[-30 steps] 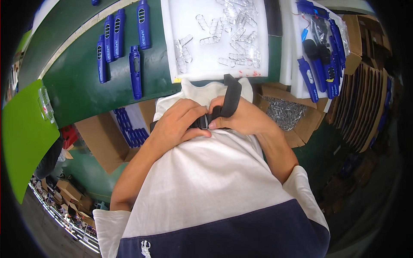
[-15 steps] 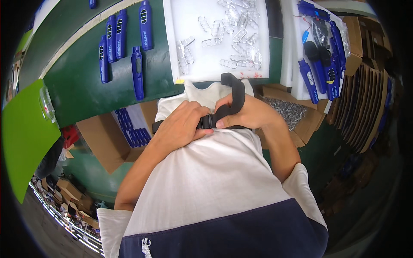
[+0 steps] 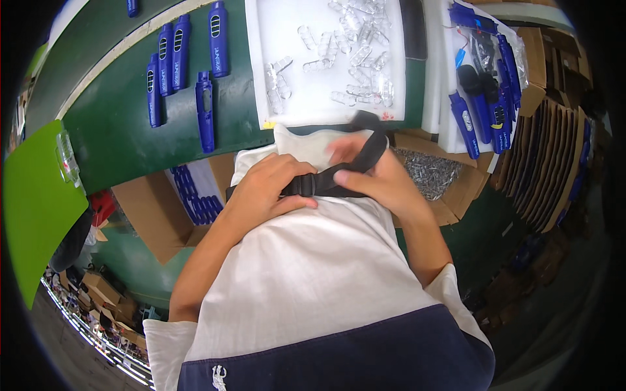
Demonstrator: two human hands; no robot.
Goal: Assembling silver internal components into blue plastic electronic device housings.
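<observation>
A black webbing belt (image 3: 345,182) runs round my waist over my white shirt (image 3: 293,260). At its front is a black buckle (image 3: 303,186), which my left hand (image 3: 264,189) grips from the left, thumb below and fingers above. My right hand (image 3: 388,186) holds the belt's loose end (image 3: 372,146) between thumb and fingers; its fingertips are smeared by motion. That loose end loops up and away from my body toward the bench edge.
The green bench (image 3: 130,133) ahead bears blue plastic housings (image 3: 218,39) and a white foam sheet (image 3: 287,116) with clear plastic pieces (image 3: 358,52). A foam tray (image 3: 440,124) of blue devices stands right. Below are cardboard boxes (image 3: 153,212) and a green panel (image 3: 39,202).
My right hand has shifted slightly right, its fingers spreading more along the belt's loose end, which swings right. My left hand stays at the buckle, its fingers a little more extended.
</observation>
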